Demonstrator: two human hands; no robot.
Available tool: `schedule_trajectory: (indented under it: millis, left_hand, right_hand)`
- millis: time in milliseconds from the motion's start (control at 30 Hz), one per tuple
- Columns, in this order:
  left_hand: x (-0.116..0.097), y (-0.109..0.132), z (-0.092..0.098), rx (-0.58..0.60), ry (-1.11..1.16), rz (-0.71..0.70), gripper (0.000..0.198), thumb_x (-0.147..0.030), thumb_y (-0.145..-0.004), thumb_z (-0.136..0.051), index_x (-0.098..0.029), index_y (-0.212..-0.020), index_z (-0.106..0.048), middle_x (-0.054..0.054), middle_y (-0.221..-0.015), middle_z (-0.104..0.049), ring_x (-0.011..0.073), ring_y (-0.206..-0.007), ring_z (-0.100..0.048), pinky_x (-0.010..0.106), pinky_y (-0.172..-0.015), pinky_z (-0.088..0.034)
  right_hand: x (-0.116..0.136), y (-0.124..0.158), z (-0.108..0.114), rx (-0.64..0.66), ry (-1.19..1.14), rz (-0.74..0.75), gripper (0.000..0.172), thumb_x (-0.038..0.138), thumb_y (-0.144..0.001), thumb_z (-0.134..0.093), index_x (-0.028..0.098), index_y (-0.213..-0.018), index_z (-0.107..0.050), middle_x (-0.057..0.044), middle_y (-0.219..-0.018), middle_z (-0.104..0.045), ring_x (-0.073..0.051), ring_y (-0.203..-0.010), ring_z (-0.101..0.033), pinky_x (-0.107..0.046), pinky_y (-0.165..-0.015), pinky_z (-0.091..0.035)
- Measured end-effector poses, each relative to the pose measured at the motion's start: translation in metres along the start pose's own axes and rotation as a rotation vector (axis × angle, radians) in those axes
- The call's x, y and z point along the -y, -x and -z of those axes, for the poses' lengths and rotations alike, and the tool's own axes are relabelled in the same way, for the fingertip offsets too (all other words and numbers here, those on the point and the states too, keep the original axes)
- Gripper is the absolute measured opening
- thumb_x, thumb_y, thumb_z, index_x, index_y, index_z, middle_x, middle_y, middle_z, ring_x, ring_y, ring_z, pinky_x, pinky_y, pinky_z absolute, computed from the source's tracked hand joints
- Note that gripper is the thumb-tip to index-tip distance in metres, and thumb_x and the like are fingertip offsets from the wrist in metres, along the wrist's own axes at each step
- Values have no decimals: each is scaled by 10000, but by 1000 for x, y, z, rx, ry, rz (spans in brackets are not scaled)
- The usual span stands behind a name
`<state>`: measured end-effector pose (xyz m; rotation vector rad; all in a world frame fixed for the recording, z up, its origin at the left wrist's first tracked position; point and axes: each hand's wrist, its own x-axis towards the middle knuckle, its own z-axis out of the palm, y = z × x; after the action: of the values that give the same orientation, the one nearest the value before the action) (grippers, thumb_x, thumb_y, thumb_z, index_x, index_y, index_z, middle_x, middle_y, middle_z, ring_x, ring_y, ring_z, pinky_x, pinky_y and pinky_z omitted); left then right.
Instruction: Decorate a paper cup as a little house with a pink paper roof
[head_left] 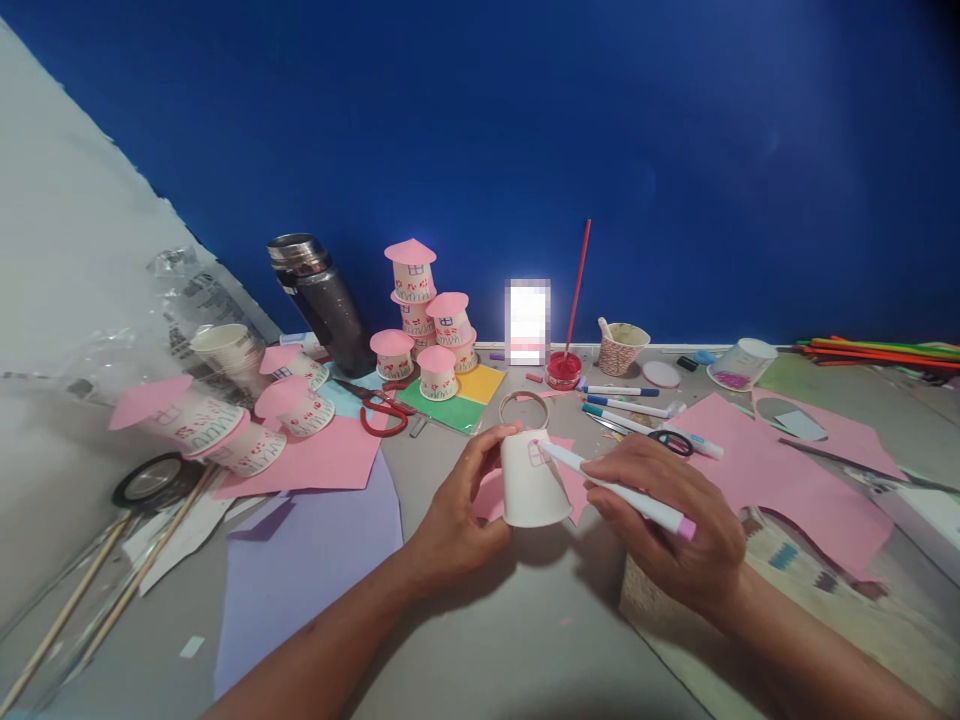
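My left hand (469,510) is wrapped round a white paper cup (529,495), which is held upside down with its rim toward me. A small window outline in pinkish purple is drawn near the top of the cup. Between the thumb and fingers of my right hand (679,510) is a white marker pen (626,492) with a pink end. Its tip meets the cup at the drawn window. Under and behind the cup lie scraps of pink paper (576,490). A roll of tape (524,408) rests just beyond it.
Decorated cup houses with pink roofs (439,372) stand at the back left, near a dark flask (322,310) and red-handled scissors (385,415). Several markers (630,405) and cut pink paper (787,480) lie to the right. Purple paper (315,580) spreads at left. A red pot (563,372) holds a stick.
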<state>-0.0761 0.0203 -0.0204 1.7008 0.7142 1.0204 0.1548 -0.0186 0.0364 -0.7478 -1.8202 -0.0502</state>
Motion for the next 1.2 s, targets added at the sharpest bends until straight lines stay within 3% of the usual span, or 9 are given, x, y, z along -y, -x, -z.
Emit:
schedule_trajectory:
  millis: [1200]
  left_hand:
    - [1,0,-2,-10,-23,-27,778,-89,-833,-737,-317,-1526,-466,104,-1624,-487,311,-1503,-504,477,-1274,-408]
  right_hand:
    - [6,0,1,-8,98,2,161,107,-959,-673,203,-1081,-712,-54,-786,-803,-200,-634,-724,-328,-589,-558]
